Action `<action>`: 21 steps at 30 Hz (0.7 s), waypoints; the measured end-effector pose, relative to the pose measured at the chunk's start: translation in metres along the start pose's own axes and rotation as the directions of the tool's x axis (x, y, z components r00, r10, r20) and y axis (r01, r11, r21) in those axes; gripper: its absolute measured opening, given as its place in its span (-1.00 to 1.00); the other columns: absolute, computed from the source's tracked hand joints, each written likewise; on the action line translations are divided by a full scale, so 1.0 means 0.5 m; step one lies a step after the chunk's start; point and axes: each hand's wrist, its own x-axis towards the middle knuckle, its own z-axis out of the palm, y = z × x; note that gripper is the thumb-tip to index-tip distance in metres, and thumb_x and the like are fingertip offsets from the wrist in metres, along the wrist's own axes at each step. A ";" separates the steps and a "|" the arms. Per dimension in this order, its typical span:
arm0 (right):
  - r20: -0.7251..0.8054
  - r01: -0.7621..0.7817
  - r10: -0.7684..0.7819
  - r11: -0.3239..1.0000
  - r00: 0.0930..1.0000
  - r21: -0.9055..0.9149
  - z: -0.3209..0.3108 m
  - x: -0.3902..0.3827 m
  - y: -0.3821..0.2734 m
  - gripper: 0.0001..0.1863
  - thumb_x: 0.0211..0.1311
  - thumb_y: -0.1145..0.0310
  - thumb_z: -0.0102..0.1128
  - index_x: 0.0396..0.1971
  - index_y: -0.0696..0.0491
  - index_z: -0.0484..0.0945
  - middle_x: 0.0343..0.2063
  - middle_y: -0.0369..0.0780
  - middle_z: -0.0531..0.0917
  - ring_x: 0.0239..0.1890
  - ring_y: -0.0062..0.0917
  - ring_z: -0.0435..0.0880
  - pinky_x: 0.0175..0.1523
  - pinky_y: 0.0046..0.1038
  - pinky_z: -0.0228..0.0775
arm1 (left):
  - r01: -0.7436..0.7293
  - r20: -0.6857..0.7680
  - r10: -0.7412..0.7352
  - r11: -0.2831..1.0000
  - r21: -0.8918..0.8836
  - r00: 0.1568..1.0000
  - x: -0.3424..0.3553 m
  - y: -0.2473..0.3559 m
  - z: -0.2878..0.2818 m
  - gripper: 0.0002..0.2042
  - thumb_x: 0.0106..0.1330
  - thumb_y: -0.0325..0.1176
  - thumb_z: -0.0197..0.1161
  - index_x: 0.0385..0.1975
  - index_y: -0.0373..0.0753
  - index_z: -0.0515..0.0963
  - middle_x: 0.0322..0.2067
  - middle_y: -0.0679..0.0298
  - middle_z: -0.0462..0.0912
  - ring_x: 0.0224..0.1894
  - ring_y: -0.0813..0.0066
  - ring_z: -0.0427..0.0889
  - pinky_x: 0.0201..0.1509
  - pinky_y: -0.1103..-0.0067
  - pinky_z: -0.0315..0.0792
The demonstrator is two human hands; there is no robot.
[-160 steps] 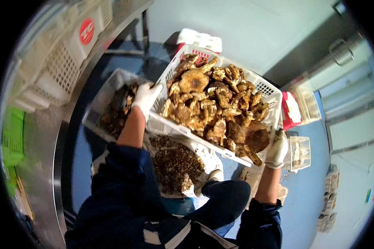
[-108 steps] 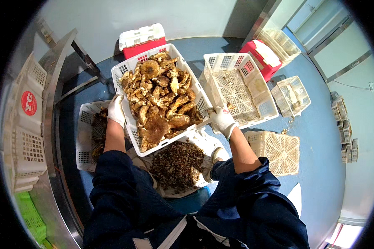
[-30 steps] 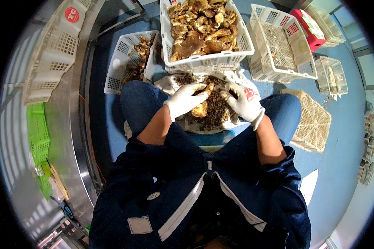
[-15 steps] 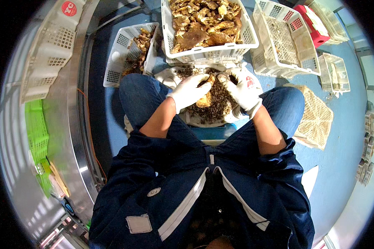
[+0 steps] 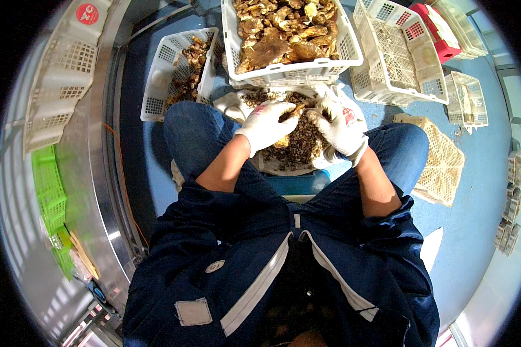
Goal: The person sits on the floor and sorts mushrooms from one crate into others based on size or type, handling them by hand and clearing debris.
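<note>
A brown and yellowish mushroom [image 5: 282, 141] is gripped in my white-gloved left hand [image 5: 265, 126], its cap side low and its stem end pointing up between the hands. My right hand [image 5: 342, 128], also gloved in white, is close beside the stem end with its fingers bent and pressed together. What those fingers hold, if anything, I cannot make out. Beneath both hands, dark brown scraps [image 5: 302, 149] are heaped on a white cloth [image 5: 283, 168] between my knees.
Straight ahead stands a white crate [image 5: 289, 74] heaped with mushrooms. A white crate [image 5: 151, 87] at left holds some more mushrooms. Stacked white crates [image 5: 382, 95] stand at right, near a red box [image 5: 443, 37]. An upturned cream crate [image 5: 443, 165] lies by my right knee.
My view has shifted slightly. My left hand has turned a little over the mushroom, and my right hand has drawn slightly away from the stem end.
</note>
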 end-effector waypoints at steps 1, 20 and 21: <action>0.008 -0.075 0.074 0.995 0.997 0.061 -0.003 0.000 -0.012 -0.77 0.18 0.24 0.34 -0.42 0.06 0.52 -0.44 -0.14 0.59 -0.33 -0.22 0.56 -0.21 -0.26 0.38 | -0.001 -0.002 0.001 1.000 -0.014 1.000 -0.002 -0.002 -0.002 -0.56 0.29 -0.14 0.26 0.07 -0.29 0.57 0.00 -0.01 0.63 0.07 0.07 0.60 0.18 0.39 0.43; 0.013 -0.130 0.131 0.963 0.991 0.235 0.028 -0.002 -0.002 -0.76 0.23 0.28 0.26 -0.44 0.12 0.44 -0.51 -0.12 0.52 -0.39 -0.31 0.54 -0.21 -0.31 0.37 | -0.203 -0.053 0.296 0.764 0.612 0.954 -0.006 -0.015 0.010 -0.60 0.23 -0.02 0.20 -0.03 -0.11 0.61 -0.17 0.14 0.63 -0.01 0.10 0.53 0.23 0.22 0.28; -0.011 -0.028 0.030 0.987 0.999 0.157 0.029 -0.003 -0.006 -0.77 0.24 0.29 0.24 -0.43 0.12 0.43 -0.52 -0.14 0.51 -0.40 -0.37 0.52 -0.22 -0.35 0.37 | -0.214 -0.032 0.301 0.746 0.631 0.953 -0.003 -0.014 0.013 -0.60 0.22 -0.02 0.21 -0.03 -0.10 0.61 -0.18 0.15 0.63 -0.02 0.11 0.53 0.24 0.23 0.28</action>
